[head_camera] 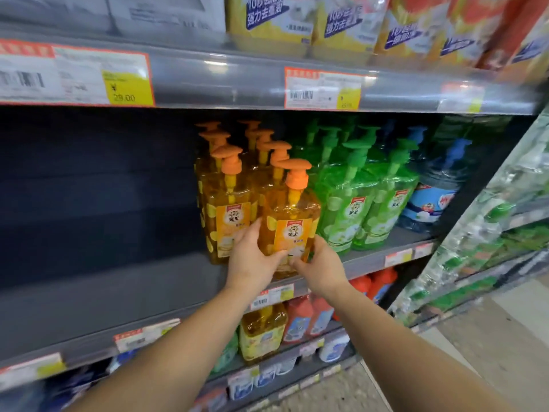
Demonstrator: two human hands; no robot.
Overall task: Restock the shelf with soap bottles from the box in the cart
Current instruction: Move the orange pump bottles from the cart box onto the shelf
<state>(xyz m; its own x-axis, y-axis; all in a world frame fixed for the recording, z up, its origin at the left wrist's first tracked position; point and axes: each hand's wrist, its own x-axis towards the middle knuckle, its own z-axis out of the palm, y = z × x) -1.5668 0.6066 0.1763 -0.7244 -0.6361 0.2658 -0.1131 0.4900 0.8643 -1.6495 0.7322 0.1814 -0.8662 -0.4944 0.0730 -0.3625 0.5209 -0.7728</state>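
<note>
2 hands, left hand (252,263) and right hand (320,269), grip an orange soap bottle (292,221), label reading "笑王", at the shelf (118,295) front edge beside matching bottles; a price tag (127,87) reads 29.00.

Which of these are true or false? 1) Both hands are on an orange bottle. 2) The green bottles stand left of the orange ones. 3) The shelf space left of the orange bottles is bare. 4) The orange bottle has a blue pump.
1) True: the left hand and right hand hold the orange bottle at the shelf edge.
2) False: the green bottles stand right of the orange ones.
3) True.
4) False: its pump is orange.
</note>
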